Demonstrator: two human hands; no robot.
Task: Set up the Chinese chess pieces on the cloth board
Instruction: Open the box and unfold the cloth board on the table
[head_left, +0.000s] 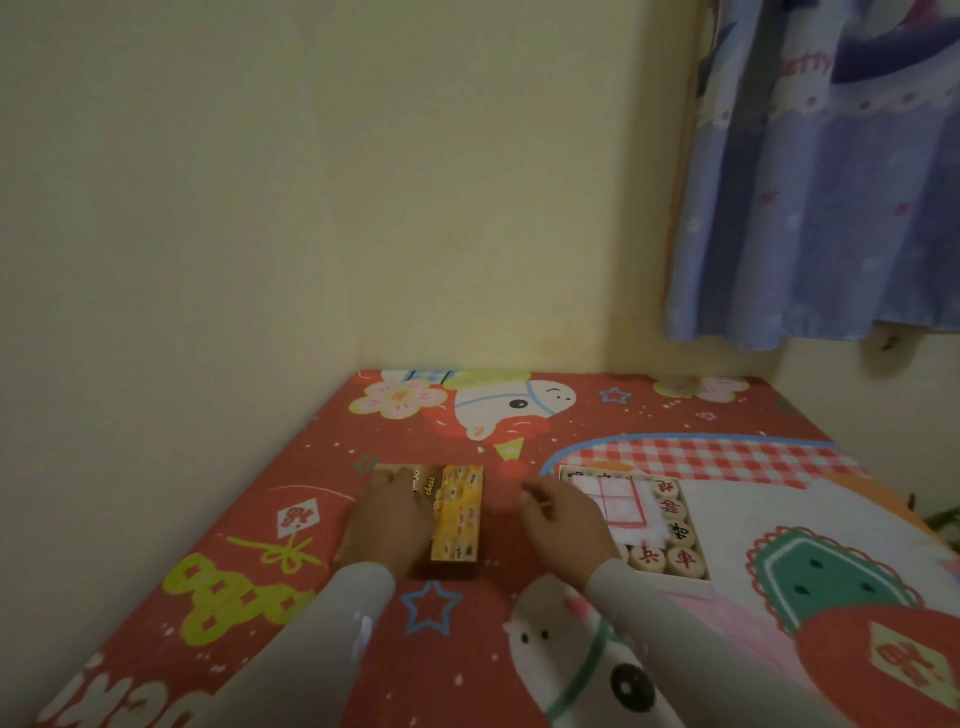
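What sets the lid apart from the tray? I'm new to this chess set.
The lid is yellow-brown with printed pictures and the word "chess"; the tray is pale wood, open on top. The lid shows nothing inside; the tray holds round pieces and a folded white cloth with red lines. The left hand lies on the lid; the right hand is beside the tray. Both sit on the red sheet.

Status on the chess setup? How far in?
Early. Done: box opened, its lid set aside under the left hand. In hand: right hand hovers beside the open tray. Left: folded cloth board to spread, pieces all to place.
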